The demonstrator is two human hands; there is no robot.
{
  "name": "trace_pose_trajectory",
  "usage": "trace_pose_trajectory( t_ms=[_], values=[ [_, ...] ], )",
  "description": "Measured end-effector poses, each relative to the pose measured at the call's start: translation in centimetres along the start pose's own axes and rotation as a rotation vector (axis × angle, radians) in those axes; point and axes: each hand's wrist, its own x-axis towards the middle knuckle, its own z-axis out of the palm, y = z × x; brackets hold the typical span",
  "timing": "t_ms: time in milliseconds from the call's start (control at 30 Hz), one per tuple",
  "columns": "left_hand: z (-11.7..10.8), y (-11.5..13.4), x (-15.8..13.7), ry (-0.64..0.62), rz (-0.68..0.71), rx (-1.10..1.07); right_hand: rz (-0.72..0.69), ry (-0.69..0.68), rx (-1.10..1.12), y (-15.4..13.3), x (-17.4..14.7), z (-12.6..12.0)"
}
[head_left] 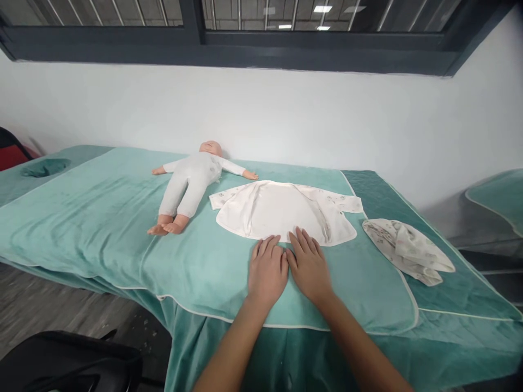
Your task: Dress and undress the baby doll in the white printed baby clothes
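White shirt (286, 209) lies ahead — edge at left hand (267, 272) and right hand (309, 267).

Bare forearms (235, 348), smooth and slender
Left hand (267, 272) and right hand (311, 269) uncovered, with slim fingers; wrists (258, 306) narrower than the forearms

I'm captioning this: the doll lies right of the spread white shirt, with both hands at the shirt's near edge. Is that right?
No: the head view shows the doll left of the white shirt, both hands at the shirt's near edge.
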Motion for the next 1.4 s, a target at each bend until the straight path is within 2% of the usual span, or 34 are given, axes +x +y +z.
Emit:
trace_pose_trajectory(
  t_ms=[133,267,333,433,500,567,667,767,900,967,1067,1133,1167,1200,1300,1367,1400],
  values=[
    [-0.5,0.0,-1.7,-0.003,-0.037,-0.149,0.026,-0.030,0.465,-0.5,-2.4,-0.8],
    [-2.2,-0.3,-4.6,-0.070,-0.147,-0.490,0.205,-0.163,1.102,0.1,-5.5,-2.6],
    [-3.7,-0.9,-6.1,-0.147,-0.278,-0.727,0.289,-0.293,1.390,0.8,-6.6,-3.4],
    [-6.2,-2.4,-7.5,-0.317,-0.474,-1.079,0.293,-0.579,1.673,1.9,-7.6,-4.0],
    [-7.4,-3.6,-7.7,-0.498,-0.537,-1.203,0.255,-0.759,1.686,2.5,-7.6,-4.0],
    [-7.9,-4.9,-7.5,-0.685,-0.553,-1.232,0.203,-0.892,1.612,2.9,-7.2,-3.9],
    [-7.6,-6.5,-6.5,-0.839,-0.544,-1.209,0.147,-1.053,1.525,3.4,-6.3,-3.6],
    [-6.7,-7.5,-5.9,-0.878,-0.517,-1.182,0.141,-1.140,1.510,4.0,-5.6,-3.3],
    [-6.0,-7.9,-6.0,-0.867,-0.495,-1.190,0.106,-1.090,1.550,4.0,-6.0,-2.8],
    [-6.3,-7.7,-6.2,-0.870,-0.504,-1.207,0.110,-1.070,1.558,3.6,-6.3,-3.0],
    [-8.2,-7.4,-5.7,-0.930,-0.497,-1.278,0.074,-1.164,1.486,2.8,-5.7,-4.4],
    [-10.3,-7.6,-4.6,-0.874,-0.484,-1.322,0.017,-1.230,1.460,1.9,-3.9,-5.7],
    [-11.5,-7.8,-3.7,-0.767,-0.487,-1.318,-0.012,-1.225,1.461,1.4,-2.4,-6.2],
    [-12.8,-8.2,-2.6,-0.608,-0.495,-1.290,-0.037,-1.182,1.465,0.6,-0.7,-6.7],
    [-16.6,-10.5,1.4,-0.047,-0.540,-1.068,-0.078,-0.905,1.424,-2.6,6.6,-6.6],
    [-18.6,-13.0,4.3,0.195,-0.561,-0.798,-0.108,-0.716,1.408,-5.3,12.8,-5.1],
    [-19.4,-14.5,5.7,0.250,-0.572,-0.637,-0.109,-0.635,1.367,-6.7,16.2,-3.9]
  ],
)
